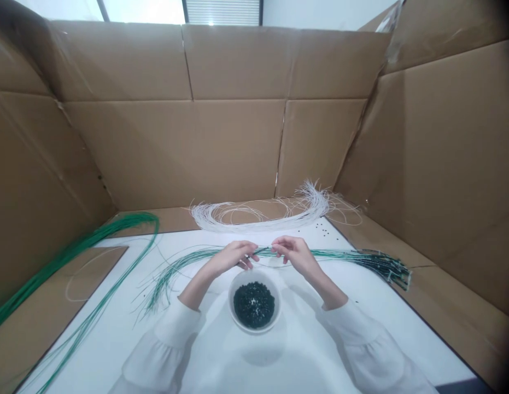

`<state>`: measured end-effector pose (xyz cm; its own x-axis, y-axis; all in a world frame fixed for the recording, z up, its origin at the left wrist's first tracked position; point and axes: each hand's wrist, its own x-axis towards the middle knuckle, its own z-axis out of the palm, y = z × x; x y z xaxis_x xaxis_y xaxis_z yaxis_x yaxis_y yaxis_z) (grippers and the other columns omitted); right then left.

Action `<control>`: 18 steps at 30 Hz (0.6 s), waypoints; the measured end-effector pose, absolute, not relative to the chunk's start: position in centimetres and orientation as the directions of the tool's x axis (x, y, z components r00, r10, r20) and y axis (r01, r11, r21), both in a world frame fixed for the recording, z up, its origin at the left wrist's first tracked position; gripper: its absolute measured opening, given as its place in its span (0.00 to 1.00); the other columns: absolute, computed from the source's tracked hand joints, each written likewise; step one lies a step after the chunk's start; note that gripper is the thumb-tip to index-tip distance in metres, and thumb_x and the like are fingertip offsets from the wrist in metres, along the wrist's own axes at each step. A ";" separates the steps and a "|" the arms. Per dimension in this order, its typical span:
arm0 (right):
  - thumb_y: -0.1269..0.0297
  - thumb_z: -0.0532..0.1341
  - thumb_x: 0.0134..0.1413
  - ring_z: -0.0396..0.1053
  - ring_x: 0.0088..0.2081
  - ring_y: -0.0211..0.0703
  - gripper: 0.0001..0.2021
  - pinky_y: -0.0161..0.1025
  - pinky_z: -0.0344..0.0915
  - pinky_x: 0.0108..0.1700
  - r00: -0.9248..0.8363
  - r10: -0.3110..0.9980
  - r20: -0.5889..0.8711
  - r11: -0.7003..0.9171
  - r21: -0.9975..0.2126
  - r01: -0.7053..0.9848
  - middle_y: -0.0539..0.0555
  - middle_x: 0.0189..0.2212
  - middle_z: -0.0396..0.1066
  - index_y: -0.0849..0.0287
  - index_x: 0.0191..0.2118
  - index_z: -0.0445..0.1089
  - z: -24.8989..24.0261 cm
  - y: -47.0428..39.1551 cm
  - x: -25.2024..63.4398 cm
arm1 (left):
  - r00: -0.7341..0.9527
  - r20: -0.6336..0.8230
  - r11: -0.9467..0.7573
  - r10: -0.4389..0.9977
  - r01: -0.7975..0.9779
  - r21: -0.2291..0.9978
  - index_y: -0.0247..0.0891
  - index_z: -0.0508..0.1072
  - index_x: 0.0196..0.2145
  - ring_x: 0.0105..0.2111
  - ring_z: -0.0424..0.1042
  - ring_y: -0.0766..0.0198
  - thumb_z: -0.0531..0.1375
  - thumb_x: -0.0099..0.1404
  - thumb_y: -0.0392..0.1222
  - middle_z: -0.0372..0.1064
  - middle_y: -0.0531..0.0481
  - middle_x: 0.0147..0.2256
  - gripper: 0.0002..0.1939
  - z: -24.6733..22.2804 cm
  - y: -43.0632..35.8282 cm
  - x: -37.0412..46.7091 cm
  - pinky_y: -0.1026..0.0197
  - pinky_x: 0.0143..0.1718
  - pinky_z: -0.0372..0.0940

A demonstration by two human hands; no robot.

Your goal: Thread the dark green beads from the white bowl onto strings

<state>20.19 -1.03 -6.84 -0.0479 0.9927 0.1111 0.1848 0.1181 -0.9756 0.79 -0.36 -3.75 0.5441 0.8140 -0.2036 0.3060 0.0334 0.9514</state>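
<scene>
A white bowl filled with small dark beads stands on the white table. Just beyond it, my left hand is closed on a thin green strand with dark beads. My right hand pinches the same strand a little to the right, thumb and index finger together. Behind and beside both hands runs a bundle of green strands. Its right end is thick with dark beads, and its loose ends fan out at the left.
A coil of white strands lies at the back of the table. Long green strands hang over the left side. Cardboard walls enclose the back and sides. Several tiny beads are scattered at the back right.
</scene>
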 end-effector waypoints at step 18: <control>0.62 0.64 0.42 0.65 0.26 0.37 0.08 0.34 0.62 0.26 -0.070 0.924 0.376 0.382 -0.913 0.141 0.53 0.26 0.69 0.62 0.27 0.72 -5.9 -3.3 20.3 | 0.501 0.397 -0.636 0.769 0.536 0.555 0.37 0.71 0.32 0.30 0.66 0.68 0.57 0.58 0.43 0.70 0.52 0.31 0.08 -3.2 -2.1 0.9 0.67 0.32 0.58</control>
